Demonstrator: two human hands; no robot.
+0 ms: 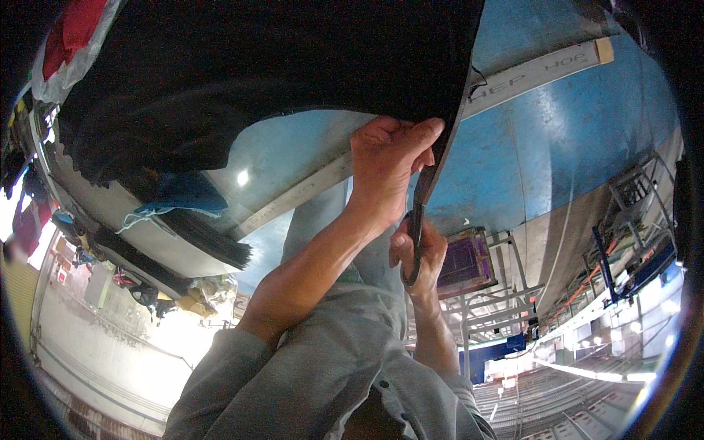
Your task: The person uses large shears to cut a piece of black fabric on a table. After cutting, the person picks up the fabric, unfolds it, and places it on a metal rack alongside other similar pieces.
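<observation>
A large black sheet of cloth spreads across the top of the view, with a curved lower edge. My left hand is closed at its lower right corner, pinching the cloth edge between thumb and fingers. Below it, my right hand closes round a dark narrow strip with a curled lower end. This strip runs up in line with the cloth's right edge; I cannot tell whether it belongs to the cloth or is a separate tool.
Under the cloth is a blue surface crossed by a pale flat bar with dark marks. A blue bundle and a black-bristled brush-like piece lie at left. A metal frame and a purple-dark panel stand at right.
</observation>
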